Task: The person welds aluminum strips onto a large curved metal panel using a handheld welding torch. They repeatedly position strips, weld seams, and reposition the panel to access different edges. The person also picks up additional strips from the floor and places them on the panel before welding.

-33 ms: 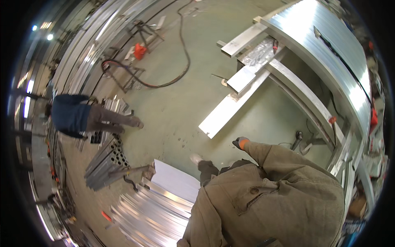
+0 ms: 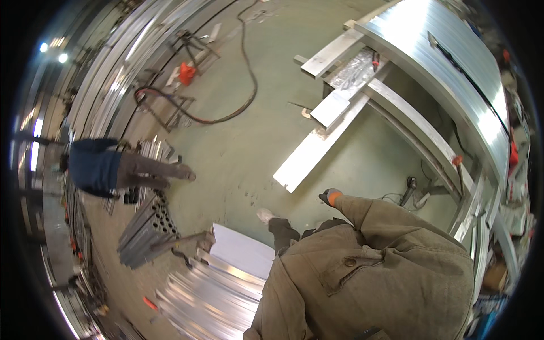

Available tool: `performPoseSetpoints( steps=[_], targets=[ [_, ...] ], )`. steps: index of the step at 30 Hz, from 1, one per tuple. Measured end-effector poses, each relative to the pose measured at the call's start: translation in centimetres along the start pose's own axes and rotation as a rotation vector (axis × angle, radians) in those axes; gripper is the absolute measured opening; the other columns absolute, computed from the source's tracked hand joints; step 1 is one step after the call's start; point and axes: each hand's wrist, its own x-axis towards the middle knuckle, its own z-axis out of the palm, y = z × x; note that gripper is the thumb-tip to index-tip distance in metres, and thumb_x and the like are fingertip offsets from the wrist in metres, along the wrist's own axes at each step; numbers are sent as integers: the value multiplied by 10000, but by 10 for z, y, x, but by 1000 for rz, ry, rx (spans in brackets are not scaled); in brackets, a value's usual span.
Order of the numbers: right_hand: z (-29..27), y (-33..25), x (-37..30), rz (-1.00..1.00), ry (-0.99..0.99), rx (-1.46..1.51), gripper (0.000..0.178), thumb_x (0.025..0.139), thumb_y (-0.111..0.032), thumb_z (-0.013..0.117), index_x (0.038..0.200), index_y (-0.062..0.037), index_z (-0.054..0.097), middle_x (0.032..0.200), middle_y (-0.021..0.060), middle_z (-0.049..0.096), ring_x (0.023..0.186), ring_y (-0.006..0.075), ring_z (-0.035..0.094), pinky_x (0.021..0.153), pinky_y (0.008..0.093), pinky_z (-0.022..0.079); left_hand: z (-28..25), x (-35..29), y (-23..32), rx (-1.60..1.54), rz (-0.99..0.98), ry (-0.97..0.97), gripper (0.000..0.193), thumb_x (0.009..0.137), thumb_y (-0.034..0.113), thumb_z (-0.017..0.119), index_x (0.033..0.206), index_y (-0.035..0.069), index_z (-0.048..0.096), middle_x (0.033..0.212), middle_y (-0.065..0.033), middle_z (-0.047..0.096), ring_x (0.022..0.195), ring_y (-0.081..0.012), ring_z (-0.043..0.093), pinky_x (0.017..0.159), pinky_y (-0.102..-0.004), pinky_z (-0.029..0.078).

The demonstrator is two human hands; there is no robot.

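Observation:
My right hand, in a dark glove with an orange cuff, hangs over the green floor with its fingers curled in. Nothing shows in it. Nearest to it is a long white flat bar, its free end up and to the left of the hand, apart from it. My left sleeve runs down out of the picture, so the left hand is out of sight. One of my feet, in a light shoe, shows ahead of a dark trouser leg.
Silvery metal profiles and a white sheet lie at lower left, beside grey tubes. A co-worker bends beyond them. A frame bearing a ribbed panel stands at right, a power tool below it. A hose crosses the floor.
My foot and trouser leg reach a little farther out. The far surroundings have shifted slightly left in view, while my right hand keeps nearly the same place and shape.

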Motion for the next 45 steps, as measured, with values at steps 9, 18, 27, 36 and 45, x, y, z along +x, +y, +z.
performPoseSetpoints(
  steps=[9,18,27,36,45],
  targets=[
    [50,-86,96,264,-250,-111,548,1128,-473,532,1542,-131,641,1565,208,609,1379,465,596,1164,567,482,-125,181,301,167,60,-56,505,1024,449,597,1362,74,611,1304,-161,673,1053,-342,668,768,-550,520],
    [42,-278,175,-81,-72,-2,523,1072,-502,591,1395,-122,749,1336,202,753,1226,471,687,1051,606,547,-171,318,628,471,137,-56,552,1036,470,568,1453,108,548,1537,-162,597,1216,-381,617,827,-590,499],
    [-21,-290,276,299,82,172,575,1030,-557,603,1268,-80,820,1403,238,731,1293,475,672,1071,559,533,-35,415,827,420,217,-442,309,1017,436,676,1035,133,621,939,-88,605,705,-276,505,610,-511,426],
    [-142,-310,453,387,158,233,541,1098,-483,544,1299,-37,775,1333,275,733,1204,533,655,1073,607,505,143,464,1068,702,290,-424,332,1014,456,677,1012,129,625,906,-82,613,684,-275,523,607,-498,437],
    [-409,-455,504,159,547,576,549,1014,-535,645,1231,-57,804,1196,235,799,1151,449,743,980,512,578,293,480,1258,801,348,-453,356,1011,476,678,989,124,629,874,-76,620,663,-274,540,605,-485,448]
  ],
)
